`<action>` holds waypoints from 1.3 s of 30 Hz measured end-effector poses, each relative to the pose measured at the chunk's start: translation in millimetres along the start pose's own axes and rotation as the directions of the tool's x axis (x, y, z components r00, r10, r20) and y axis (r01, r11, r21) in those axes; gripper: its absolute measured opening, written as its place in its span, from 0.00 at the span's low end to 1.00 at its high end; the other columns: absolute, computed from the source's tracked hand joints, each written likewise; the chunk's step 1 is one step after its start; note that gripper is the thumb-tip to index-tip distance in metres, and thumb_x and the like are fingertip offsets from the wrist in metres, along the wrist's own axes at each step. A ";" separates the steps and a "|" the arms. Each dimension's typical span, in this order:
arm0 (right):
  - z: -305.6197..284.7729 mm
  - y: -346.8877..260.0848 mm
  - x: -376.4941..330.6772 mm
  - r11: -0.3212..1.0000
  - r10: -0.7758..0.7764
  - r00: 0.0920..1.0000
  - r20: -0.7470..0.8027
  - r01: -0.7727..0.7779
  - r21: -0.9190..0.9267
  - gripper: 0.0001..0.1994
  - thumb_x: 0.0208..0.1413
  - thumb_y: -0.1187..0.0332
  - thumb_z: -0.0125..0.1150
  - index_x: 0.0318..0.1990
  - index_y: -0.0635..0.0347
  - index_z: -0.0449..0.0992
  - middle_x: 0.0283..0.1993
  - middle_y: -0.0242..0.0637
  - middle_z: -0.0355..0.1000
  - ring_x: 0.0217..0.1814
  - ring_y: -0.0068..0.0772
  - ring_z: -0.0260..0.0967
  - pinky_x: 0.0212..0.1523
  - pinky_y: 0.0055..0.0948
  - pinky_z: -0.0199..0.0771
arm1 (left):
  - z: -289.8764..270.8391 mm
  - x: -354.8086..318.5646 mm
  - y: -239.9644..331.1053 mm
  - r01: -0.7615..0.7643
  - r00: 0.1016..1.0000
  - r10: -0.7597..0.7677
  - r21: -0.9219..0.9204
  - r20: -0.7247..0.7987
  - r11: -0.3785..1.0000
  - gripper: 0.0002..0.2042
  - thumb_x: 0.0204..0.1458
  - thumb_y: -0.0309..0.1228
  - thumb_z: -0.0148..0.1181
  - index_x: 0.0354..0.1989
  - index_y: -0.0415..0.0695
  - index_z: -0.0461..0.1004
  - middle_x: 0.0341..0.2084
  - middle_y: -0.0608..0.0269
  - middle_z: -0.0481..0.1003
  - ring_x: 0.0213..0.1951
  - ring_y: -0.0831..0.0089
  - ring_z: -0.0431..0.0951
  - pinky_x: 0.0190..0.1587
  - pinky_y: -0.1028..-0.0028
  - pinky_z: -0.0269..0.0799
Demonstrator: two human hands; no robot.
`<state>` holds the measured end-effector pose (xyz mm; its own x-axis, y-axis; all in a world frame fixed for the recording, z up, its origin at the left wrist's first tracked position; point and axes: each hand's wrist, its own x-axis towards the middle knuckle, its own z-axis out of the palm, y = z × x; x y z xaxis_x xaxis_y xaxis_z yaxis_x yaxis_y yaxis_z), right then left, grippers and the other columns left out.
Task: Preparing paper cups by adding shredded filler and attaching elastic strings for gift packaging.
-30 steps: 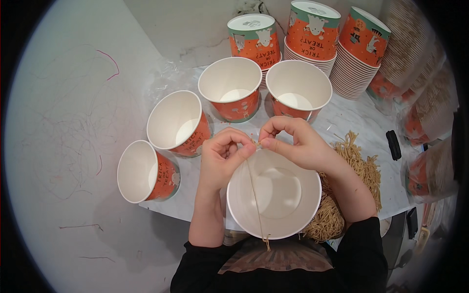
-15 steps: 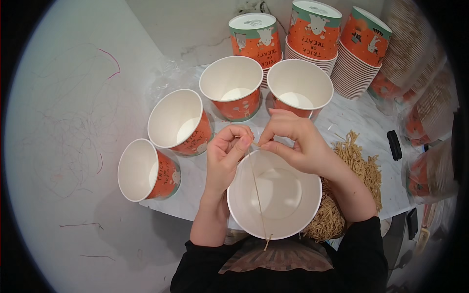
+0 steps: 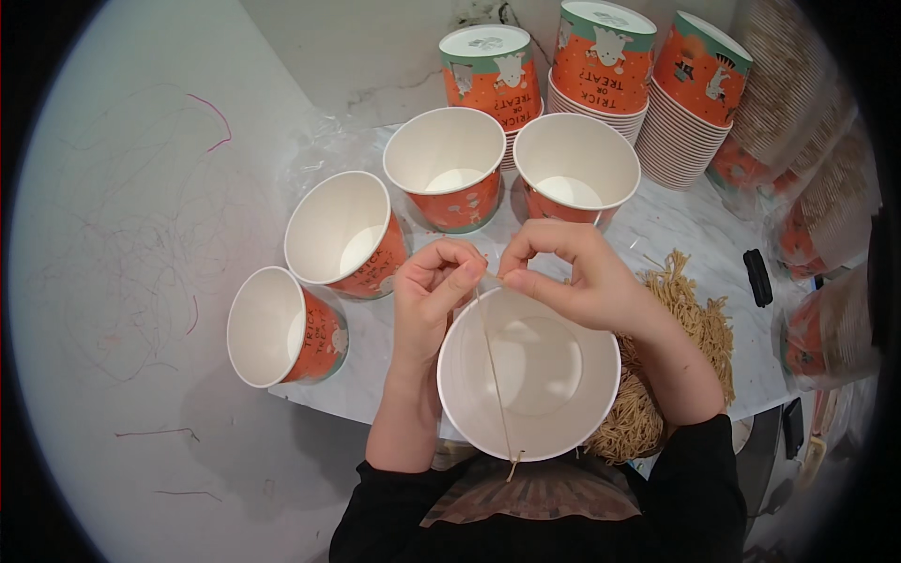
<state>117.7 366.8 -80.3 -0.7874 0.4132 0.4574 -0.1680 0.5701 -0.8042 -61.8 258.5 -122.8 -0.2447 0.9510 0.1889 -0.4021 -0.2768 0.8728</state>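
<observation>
Right in front of me stands a paper bucket [image 3: 450, 394], its white inside facing up. A thin tan cord [image 3: 496, 375] runs across its mouth, knotted at the near rim and drawn up to my fingers at the far rim. My left hand [image 3: 434, 291] pinches the cord between thumb and forefinger. Close beside it, my right hand [image 3: 572, 281] pinches the cord's end, with its other fingers curled. Partly under my right forearm lies a bundle of tan cords [image 3: 690, 310]; the bucket and arm hide some of it.
Other orange paper buckets [image 3: 368, 267] stand in an arc on the marbled table [image 3: 375, 328]. Behind them rise stacks of upside-down buckets [image 3: 605, 70]. Bagged buckets [image 3: 817, 216] line the right side, near a small black object [image 3: 756, 279]. A scribbled white wall [image 3: 141, 235] is at left.
My right hand's fingers have shifted slightly, the raised forefinger curling lower. Both hands keep their pinch on the cord, and the bucket has hardly moved.
</observation>
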 end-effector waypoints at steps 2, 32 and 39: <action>0.8 4.0 -1.2 0.967 0.156 0.987 -0.034 -0.146 0.208 0.04 0.56 0.73 0.64 0.34 0.65 0.77 0.31 0.31 0.75 0.35 0.20 0.71 0.39 0.23 0.71 | 5.4 0.9 -4.7 -0.021 1.000 0.021 -0.023 -0.002 1.000 0.04 0.59 0.25 0.62 0.37 0.39 0.74 0.36 0.68 0.75 0.29 0.88 0.67 0.32 0.85 0.63; -23.2 27.2 2.7 0.991 0.123 0.948 0.293 -0.131 0.008 0.03 0.55 0.74 0.59 0.35 0.63 0.73 0.34 0.29 0.71 0.40 0.23 0.67 0.42 0.25 0.68 | 5.6 7.1 -21.1 0.173 0.984 -0.170 -0.480 0.049 0.860 0.14 0.52 0.14 0.59 0.33 0.48 0.61 0.27 0.65 0.69 0.22 0.81 0.63 0.25 0.81 0.59; -33.0 44.4 1.3 0.891 0.215 0.878 0.428 -0.355 0.281 0.04 0.58 0.71 0.58 0.35 0.61 0.73 0.35 0.24 0.71 0.39 0.12 0.66 0.41 0.18 0.67 | 2.1 8.3 -14.0 0.126 0.990 -0.130 -0.706 0.049 0.697 0.14 0.52 0.14 0.55 0.29 0.49 0.60 0.25 0.67 0.63 0.24 0.81 0.59 0.26 0.81 0.57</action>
<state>128.8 416.1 -102.9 -0.9811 0.1818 0.0664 -0.0369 0.1615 -0.9862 -56.4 270.6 -132.4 -0.1474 0.9844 0.0958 -0.9337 -0.1705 0.3149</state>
